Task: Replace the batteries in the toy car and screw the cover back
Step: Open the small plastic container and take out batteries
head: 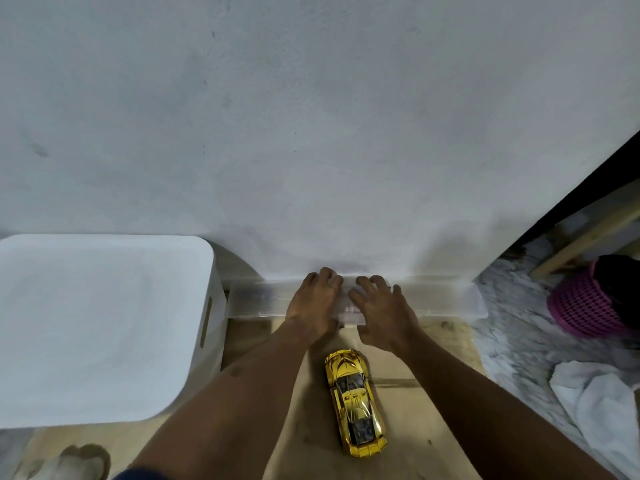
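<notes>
Two hands, left hand (313, 306) and right hand (381, 315), are showing mid-frame with one clear container (256, 299); one toy car (355, 401) is lying lower centre.

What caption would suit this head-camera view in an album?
The left hand and right hand grip a clear plastic box against the wall, gold toy car upright nearby.
</notes>
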`<state>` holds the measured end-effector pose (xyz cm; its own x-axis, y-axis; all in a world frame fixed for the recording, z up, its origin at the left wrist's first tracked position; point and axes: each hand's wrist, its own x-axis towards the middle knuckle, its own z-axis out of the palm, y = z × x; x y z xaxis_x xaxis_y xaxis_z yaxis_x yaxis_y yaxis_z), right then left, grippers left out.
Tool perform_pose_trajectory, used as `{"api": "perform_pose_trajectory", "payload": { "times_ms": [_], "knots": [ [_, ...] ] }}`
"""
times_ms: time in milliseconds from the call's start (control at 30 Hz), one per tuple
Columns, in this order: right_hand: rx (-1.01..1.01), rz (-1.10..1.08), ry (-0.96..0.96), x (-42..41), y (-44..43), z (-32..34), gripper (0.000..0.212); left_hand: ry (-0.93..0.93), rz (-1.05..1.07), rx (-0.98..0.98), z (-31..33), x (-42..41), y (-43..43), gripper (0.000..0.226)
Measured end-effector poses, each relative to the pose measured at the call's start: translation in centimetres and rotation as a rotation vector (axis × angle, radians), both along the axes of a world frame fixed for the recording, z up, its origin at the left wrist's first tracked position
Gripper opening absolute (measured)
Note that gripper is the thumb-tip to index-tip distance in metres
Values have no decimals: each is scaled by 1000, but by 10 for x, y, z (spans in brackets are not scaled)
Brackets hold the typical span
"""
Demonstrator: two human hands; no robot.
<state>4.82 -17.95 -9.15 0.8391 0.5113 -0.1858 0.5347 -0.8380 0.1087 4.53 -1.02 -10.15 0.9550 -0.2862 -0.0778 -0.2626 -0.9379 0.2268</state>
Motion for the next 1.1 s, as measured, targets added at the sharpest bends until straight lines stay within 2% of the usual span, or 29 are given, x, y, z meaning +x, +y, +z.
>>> {"api": "perform_pose_trajectory", "payload": {
  "times_ms": [100,200,333,400,433,567,633,700,733,800,900,967,1100],
  "knots": [
    [-19,26,28,-3,-7,1,63,20,1,-98,-2,-1,8,82],
    [-12,147,-57,2,-13,9,41,30,-25,-91,0,1,13,80],
    [244,223,-213,12,-23,24,32,26,-47,-39,8,3,13,84],
    [336,191,-308,17,-24,32,28,21,-52,-41,13,2,14,84],
    [348,162,-352,20,-23,36,26,12,-35,-76,17,1,14,79],
    [510,-104,-427,22,-17,45,24,-96,108,-250,35,5,12,35],
    [638,-185,-419,9,-16,40,29,-136,141,-263,41,11,12,30],
    [731,-107,-330,-8,-16,29,31,-142,158,-276,44,15,12,28],
    [721,-60,-222,-12,-15,22,29,-140,161,-278,44,16,11,27],
    [575,-94,67,-12,-8,12,29,-148,153,-269,44,18,9,28],
    [444,-210,285,6,5,-2,42,-173,138,-257,40,20,9,29],
    [335,-157,308,15,14,-9,46,-173,132,-250,39,21,10,30],
    [126,-48,205,18,19,-18,51,-173,112,-233,38,26,12,32]
  ]
}}
